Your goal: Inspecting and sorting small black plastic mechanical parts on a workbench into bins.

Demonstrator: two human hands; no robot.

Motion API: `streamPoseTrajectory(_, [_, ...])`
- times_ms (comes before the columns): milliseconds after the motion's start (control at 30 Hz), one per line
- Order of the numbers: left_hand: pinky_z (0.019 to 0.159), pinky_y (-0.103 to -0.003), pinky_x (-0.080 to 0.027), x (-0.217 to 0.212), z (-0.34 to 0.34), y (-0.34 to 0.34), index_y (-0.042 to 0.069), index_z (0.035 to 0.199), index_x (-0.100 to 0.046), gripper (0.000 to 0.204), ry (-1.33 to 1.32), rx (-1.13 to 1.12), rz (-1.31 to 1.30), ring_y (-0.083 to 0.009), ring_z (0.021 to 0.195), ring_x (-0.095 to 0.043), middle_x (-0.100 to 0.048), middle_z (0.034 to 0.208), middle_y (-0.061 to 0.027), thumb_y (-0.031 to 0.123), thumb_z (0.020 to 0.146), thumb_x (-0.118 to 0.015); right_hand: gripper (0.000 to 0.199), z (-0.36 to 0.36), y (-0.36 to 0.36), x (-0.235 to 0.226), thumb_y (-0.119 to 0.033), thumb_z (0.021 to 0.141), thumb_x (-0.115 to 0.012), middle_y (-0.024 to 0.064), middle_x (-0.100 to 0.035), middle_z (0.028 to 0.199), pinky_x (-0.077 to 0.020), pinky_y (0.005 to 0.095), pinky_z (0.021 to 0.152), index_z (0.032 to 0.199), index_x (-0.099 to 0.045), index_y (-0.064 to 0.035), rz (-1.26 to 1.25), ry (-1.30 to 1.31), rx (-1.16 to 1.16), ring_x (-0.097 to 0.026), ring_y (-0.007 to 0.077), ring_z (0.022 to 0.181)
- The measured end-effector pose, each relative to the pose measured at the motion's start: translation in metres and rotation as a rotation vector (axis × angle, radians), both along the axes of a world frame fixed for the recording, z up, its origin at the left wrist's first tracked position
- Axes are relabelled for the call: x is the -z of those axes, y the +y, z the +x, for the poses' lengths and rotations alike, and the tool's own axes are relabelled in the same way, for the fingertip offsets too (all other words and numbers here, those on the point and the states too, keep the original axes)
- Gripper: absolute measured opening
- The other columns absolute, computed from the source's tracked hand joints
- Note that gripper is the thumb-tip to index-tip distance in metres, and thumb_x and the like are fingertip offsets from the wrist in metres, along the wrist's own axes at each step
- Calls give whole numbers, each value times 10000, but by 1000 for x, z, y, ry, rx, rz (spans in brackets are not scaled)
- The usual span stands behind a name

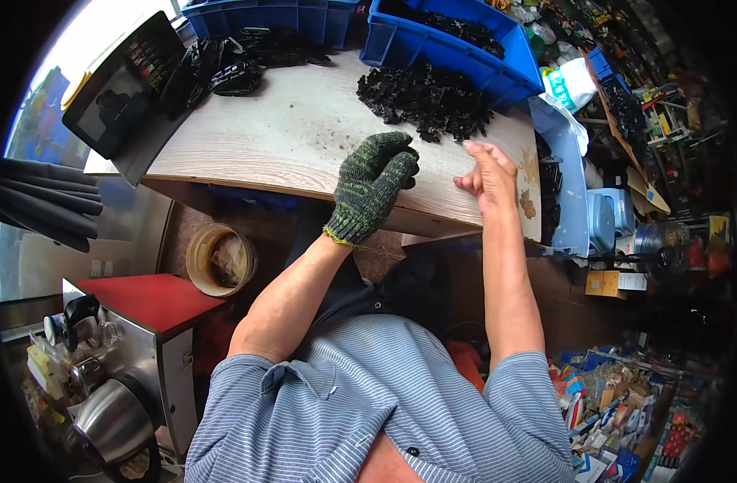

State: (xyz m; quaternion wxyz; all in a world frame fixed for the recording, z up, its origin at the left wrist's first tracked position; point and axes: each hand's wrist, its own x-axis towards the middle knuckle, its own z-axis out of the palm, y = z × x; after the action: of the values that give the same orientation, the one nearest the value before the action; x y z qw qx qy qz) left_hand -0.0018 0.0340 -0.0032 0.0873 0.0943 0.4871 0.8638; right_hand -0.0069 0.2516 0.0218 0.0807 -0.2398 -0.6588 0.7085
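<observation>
My left hand [374, 187], in a dark green and black knit glove, is over the table near its front edge. Its fingers are curled closed, and whatever they may hold is hidden. To its right is my bare right hand [491, 175], with thumb and fingers bent together in a pinch. A dark speck shows by its fingertips, too small to name. Just beyond both hands lies a heap of small black parts [425, 97], loose on the pale wood-grain table [264, 137].
A blue crate [509, 68] holding more black parts stands behind the heap, and another blue crate [272, 20] is farther left. Bundled black pieces [236, 68] lie beside a propped tablet [119, 113]. A bucket [219, 259] stands on the floor; a light-blue bin [574, 201] adjoins the table's right edge.
</observation>
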Motion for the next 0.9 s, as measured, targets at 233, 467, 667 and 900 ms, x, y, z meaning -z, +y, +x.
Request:
streamPoseTrajectory(233, [770,-284,-589,0,2,-1,-31,1226,-591,283,28,-6,-36,-149,884,-690,-697,1015,-120,102,979,-631,255,-22,-23,-8,-196,802,-802,0,-579,630,-487,275,418,1004,-714,-68,359,-116,-192,-404,69,387])
streamPoseTrajectory(467, [763,-290,-592,-2,5,-7,-33,1220,-594,277,31,-4,-37,-155,875,-695,-703,1001,-124,95,977,-630,250,-30,-38,-14,-238,801,-806,41,-663,796,-420,266,365,1001,-749,-100,667,-250,-253,-479,98,452])
streamPoseTrajectory(667, [768,-311,-577,-8,4,-8,-28,1241,-589,299,-10,-20,-3,-187,887,-700,-710,1025,-133,91,969,-630,202,-30,-27,-5,-248,808,-804,28,-644,766,-423,256,374,934,-746,-100,690,-188,-306,-530,99,556])
streamPoseTrajectory(900, [750,-304,-575,-2,-4,-5,-30,1244,-585,319,-35,-7,-53,-179,872,-689,-697,1031,-124,110,962,-644,131,-24,-28,-5,-207,801,-778,15,-629,751,-497,274,433,871,-738,-103,558,-178,-278,-564,125,573])
